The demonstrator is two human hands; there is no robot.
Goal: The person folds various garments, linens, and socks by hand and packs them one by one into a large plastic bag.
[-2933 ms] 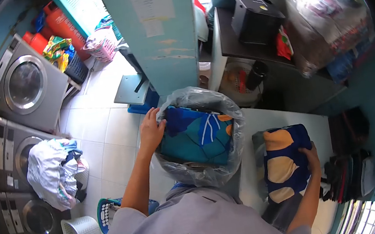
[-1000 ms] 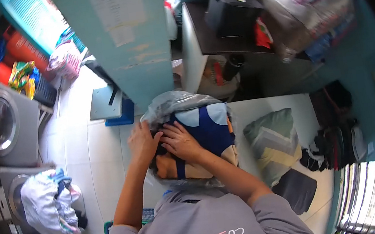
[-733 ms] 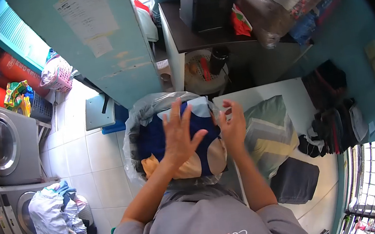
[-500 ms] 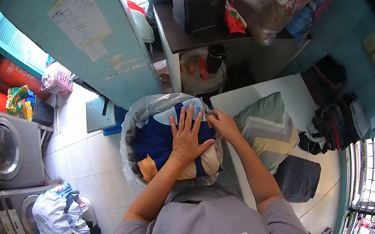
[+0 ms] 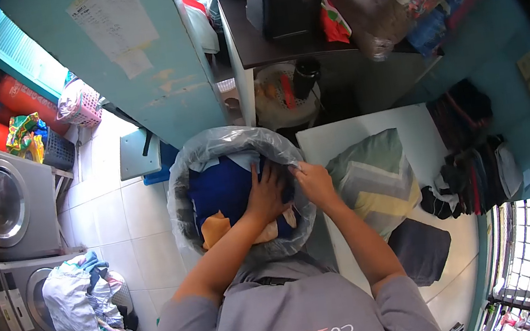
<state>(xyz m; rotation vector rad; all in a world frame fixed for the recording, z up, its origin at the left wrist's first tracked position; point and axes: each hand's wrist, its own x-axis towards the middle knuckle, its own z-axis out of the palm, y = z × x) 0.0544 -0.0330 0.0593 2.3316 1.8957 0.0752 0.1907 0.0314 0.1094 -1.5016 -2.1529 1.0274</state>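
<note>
A clear plastic bag (image 5: 218, 143) stands with its mouth spread round, like a liner, and dark blue folded clothes (image 5: 218, 188) fill its inside. Tan fabric (image 5: 216, 228) shows at the near left of this pile. My left hand (image 5: 267, 192) is inside the bag, fingers spread and pressing flat on the clothes. At the bag's right rim, my right hand (image 5: 312, 183) is closed on the plastic edge. Just right of that hand, a folded green, grey and yellow cloth (image 5: 376, 174) lies on a white table (image 5: 321, 138).
A dark folded cloth (image 5: 421, 250) lies at the table's near end, with stacked dark clothes (image 5: 480, 174) to the right. Washing machines (image 5: 6, 206) line the left, one with a laundry heap (image 5: 85, 303) in front. A dark desk (image 5: 241, 31) holds a black box (image 5: 284, 2).
My left hand has pushed the clothes deeper into the bag. The bag's rim now stands up higher and rounder, and my right hand stays at its right side.
</note>
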